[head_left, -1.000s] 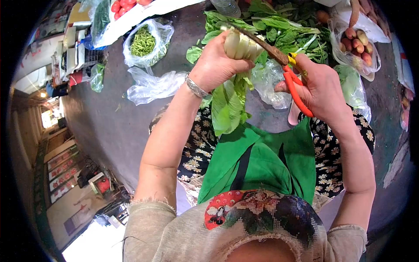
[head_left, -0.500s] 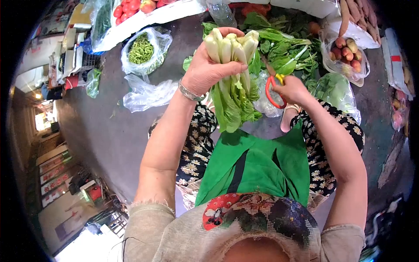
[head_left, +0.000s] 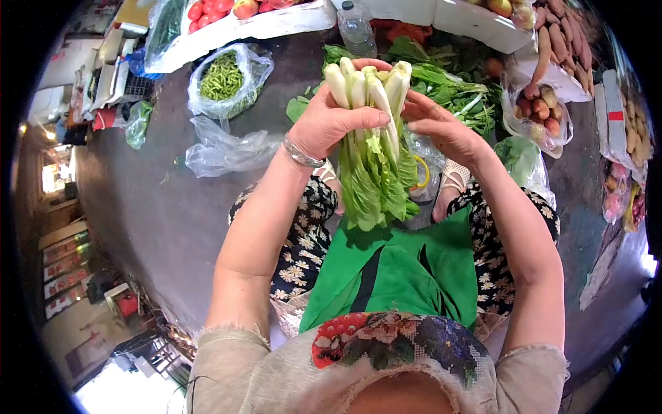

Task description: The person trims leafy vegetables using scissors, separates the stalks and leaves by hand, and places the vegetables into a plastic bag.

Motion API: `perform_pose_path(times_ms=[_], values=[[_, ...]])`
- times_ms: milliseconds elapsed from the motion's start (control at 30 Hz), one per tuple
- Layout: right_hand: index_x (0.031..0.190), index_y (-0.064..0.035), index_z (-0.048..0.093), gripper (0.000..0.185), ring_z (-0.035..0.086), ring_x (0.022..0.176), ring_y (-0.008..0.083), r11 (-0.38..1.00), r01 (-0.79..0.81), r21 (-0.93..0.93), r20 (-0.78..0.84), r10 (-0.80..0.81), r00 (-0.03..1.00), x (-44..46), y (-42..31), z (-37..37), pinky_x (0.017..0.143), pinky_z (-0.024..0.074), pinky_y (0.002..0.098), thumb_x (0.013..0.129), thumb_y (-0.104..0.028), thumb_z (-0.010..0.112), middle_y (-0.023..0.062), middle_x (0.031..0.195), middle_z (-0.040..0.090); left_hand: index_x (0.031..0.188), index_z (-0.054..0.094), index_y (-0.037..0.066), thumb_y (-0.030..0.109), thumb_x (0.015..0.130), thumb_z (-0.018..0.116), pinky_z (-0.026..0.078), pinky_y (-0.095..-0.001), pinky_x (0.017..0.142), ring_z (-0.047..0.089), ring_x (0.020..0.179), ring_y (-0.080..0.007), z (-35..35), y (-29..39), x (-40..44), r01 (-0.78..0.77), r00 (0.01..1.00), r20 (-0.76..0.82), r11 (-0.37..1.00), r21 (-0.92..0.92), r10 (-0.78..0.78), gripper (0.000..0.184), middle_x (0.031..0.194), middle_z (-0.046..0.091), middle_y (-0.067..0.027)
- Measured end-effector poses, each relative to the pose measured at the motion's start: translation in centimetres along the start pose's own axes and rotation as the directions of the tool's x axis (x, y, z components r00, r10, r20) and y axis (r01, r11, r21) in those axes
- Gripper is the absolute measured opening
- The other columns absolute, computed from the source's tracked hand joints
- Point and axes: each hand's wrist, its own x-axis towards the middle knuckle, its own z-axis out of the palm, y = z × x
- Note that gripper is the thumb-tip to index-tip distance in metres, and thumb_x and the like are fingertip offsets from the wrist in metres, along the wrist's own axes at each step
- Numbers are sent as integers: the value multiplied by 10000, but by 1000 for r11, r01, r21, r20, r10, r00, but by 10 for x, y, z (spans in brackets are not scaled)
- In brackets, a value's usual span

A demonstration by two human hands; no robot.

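My left hand (head_left: 338, 117) is wrapped round a bunch of leafy greens (head_left: 376, 183), its thumb across the front. The pale stalk ends point up and away, and the leaves hang down over the green apron (head_left: 393, 269). At the right side of the stalks is my right hand (head_left: 445, 131), its fingertips partly hidden behind them and its thumb toward the front. Low beside the leaves shows the yellow handle of the scissors (head_left: 420, 172); the rest of them is hidden. Loose greens (head_left: 462, 93) lie on the ground beyond my right hand.
A bag of green peppers (head_left: 222, 77) and a crumpled plastic bag (head_left: 224, 146) lie to the left. Ahead are a water bottle (head_left: 356, 31) and white foam boxes of produce (head_left: 296, 18). On the right sit a bag of reddish round produce (head_left: 541, 110) and a bagged green vegetable (head_left: 524, 162).
My right hand has let go of the scissors and moved left to the bunch's stalks. The scissors are now low beside the leaves. My left hand keeps the bunch, slightly lower in view.
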Motion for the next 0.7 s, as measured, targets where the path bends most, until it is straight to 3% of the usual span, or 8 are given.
perform_pose_path(times_ms=[33, 100, 167, 267, 367, 500, 533, 700], values=[[1521, -89, 257, 747, 304, 1402, 247, 986, 33, 166, 99, -50, 994, 0, -10, 8, 1155, 264, 404, 895, -219, 645, 145, 1501, 362, 1350, 446, 40, 35, 744, 740, 518, -365, 926, 621, 1083, -228, 1, 1, 1, 8, 1000, -22, 1000, -26, -9, 673, 1225, 607, -139], [1519, -89, 257, 779, 350, 1371, 239, 976, 77, 205, 67, -93, 993, 1, -12, 28, 1149, 270, 398, 901, -340, 660, 135, 1480, 388, 1337, 458, 31, 54, 755, 745, 519, -353, 913, 621, 1068, -213, 5, -2, 2, 19, 999, -46, 998, -57, -21, 650, 1201, 612, -118], [1463, -66, 353, 808, 518, 1231, 213, 959, -124, 254, 28, 121, 992, 0, 1, 36, 1055, 415, 374, 874, -534, 647, 110, 1391, 504, 1314, 478, 17, 86, 768, 759, 519, -331, 892, 617, 1033, -182, 12, -9, 4, 39, 991, -120, 991, -125, -54, 618, 1157, 614, -80], [1438, -70, 389, 825, 538, 1199, 214, 815, -196, 545, 117, 158, 980, -9, 6, 49, 1025, 441, 371, 845, -574, 665, 102, 1334, 541, 1155, 574, 26, 16, 735, 809, 546, -313, 822, 648, 903, -154, 16, -10, 11, 45, 973, -204, 956, -290, -108, 482, 1013, 658, -42], [1427, -67, 401, 860, 516, 1223, 215, 909, -65, 411, 107, 23, 994, -22, -3, 54, 1048, 414, 366, 805, -573, 711, 84, 1315, 544, 1150, 575, 42, 7, 723, 815, 543, -304, 814, 644, 893, -149, 23, -13, 13, 41, 967, -233, 967, -250, -101, 491, 1006, 657, -35], [1418, -57, 391, 894, 528, 1201, 208, 949, -105, 296, 48, 95, 994, -22, -3, 62, 1043, 414, 370, 723, -394, 840, 83, 1323, 533, 1158, 572, 63, -6, 714, 814, 538, -288, 802, 633, 888, -138, 32, -19, 18, 82, 959, -250, 977, -197, -131, 511, 1010, 647, -30], [1375, -46, 432, 792, 562, 1146, 197, 930, -135, 342, 17, 138, 990, -23, -3, 64, 1010, 440, 353, 728, -256, 839, 76, 1266, 572, 1158, 572, 63, -6, 714, 814, 538, -288, 802, 633, 888, -138, 33, -20, 18, 92, 960, -243, 976, -195, -139, 511, 1010, 647, -30], [1344, -47, 461, 753, 590, 1088, 173, 936, -181, 301, 27, 181, 983, -28, -4, 68, 955, 478, 335, 729, -259, 840, 61, 1207, 607, 1261, 511, 43, 39, 816, 692, 535, -292, 832, 641, 921, -166, 11, -18, 24, 54, 970, -220, 972, -228, -105, 481, 1037, 658, -80]])
